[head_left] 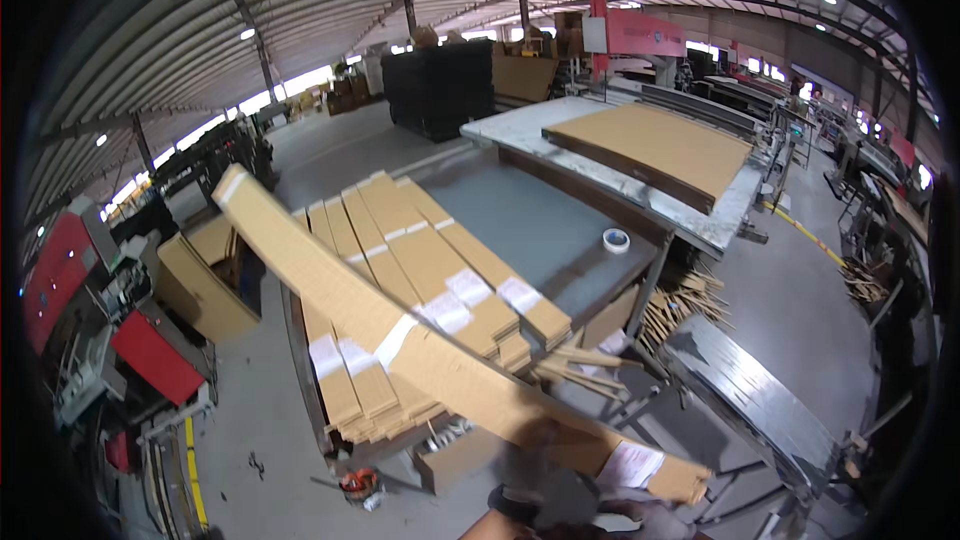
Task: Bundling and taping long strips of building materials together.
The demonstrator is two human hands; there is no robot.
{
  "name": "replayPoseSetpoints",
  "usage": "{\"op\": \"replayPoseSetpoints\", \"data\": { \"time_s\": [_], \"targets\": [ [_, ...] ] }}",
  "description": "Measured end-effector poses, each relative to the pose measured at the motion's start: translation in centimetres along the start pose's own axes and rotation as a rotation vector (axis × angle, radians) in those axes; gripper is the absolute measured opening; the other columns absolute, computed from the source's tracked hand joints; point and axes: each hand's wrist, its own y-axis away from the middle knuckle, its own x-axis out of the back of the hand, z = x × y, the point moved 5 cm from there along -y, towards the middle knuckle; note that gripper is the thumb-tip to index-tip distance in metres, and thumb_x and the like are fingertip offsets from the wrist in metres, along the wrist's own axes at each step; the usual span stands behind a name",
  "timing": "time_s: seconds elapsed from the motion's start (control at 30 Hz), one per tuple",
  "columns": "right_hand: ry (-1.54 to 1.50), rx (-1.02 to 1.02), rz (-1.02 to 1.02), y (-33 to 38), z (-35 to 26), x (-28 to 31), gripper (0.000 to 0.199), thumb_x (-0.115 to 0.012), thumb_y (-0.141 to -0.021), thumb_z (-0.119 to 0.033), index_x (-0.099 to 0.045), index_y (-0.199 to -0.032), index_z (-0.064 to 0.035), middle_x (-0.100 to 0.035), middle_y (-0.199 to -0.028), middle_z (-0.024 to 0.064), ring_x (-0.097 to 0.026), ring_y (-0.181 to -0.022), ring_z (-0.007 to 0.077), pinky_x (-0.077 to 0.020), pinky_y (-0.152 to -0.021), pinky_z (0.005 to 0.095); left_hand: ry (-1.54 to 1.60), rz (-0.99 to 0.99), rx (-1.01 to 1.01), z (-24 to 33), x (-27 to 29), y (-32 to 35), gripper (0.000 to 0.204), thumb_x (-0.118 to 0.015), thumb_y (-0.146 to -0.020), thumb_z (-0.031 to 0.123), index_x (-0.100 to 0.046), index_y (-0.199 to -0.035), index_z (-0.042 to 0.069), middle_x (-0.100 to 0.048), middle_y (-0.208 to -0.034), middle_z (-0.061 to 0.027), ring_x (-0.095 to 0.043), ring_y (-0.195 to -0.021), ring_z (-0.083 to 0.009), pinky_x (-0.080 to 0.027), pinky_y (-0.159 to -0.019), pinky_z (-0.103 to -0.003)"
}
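A long bundle of cardboard strips (470,375), banded in white near its middle and with a white label close to its near end, slants across the view above the table. My left hand (545,490), in a dark glove and blurred, grips it near the lower end. Beside that label, my right hand (655,518) is gloved in grey and closed against the bundle's underside; the lower edge cuts part of it off. Beneath the bundle, several similar cardboard bundles (385,215) lie side by side on the grey table (490,190), many with white labels and bands.
A roll of tape (616,241) lies on the table's right side. Behind stands a pale worktable (490,128) bearing a cardboard stack (650,140). A metal-topped stand (750,400) and scrap strips (690,310) are at right. An open carton (455,460) sits below the table's front edge.
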Motion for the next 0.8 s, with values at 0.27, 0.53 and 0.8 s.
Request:
{"op": "replayPoseSetpoints", "data": {
  "time_s": [0.27,0.53,0.8],
  "targets": [
    [-0.078,0.227,-0.156,-26.6,-4.1,7.1,0.086,-0.07,-0.077,-0.027,-0.024,-0.144,0.002,-0.037,-0.142,0.0232,-0.031,-0.136,0.0285,-0.0274,-0.11,0.0381,-0.444,-0.305,0.127,9.5,-0.2,-26.1,0.058,-0.065,-0.087,0.023,-0.035,-0.133,0.003,-0.053,-0.091,-0.0074,-0.055,-0.087,-0.0165,-0.052,-0.08,-0.035],
    [-0.686,-0.139,-0.518,-54.3,1.6,4.4,0.067,-0.068,-0.081,-0.022,-0.04,-0.138,-0.0016,-0.058,-0.124,0.0125,-0.055,-0.113,0.0183,-0.0454,-0.095,0.0311,-0.825,0.678,-0.389,13.7,33.4,-27.8,0.066,-0.07,-0.083,0.021,-0.038,-0.134,-0.004,-0.04,-0.137,-0.0225,-0.04,-0.128,-0.0318,-0.031,-0.107,-0.04],
    [-0.578,-0.053,-0.608,-61.5,5.2,0.4,0.054,-0.068,-0.086,-0.023,-0.048,-0.131,-0.0024,-0.059,-0.117,0.0078,-0.055,-0.109,0.0176,-0.0431,-0.099,0.0385,-0.259,0.578,0.489,8.9,38.2,-17.2,0.032,-0.05,-0.097,0.016,-0.047,-0.125,0.003,-0.057,-0.12,-0.0114,-0.054,-0.111,-0.022,-0.044,-0.096,-0.032]
  ]
}}
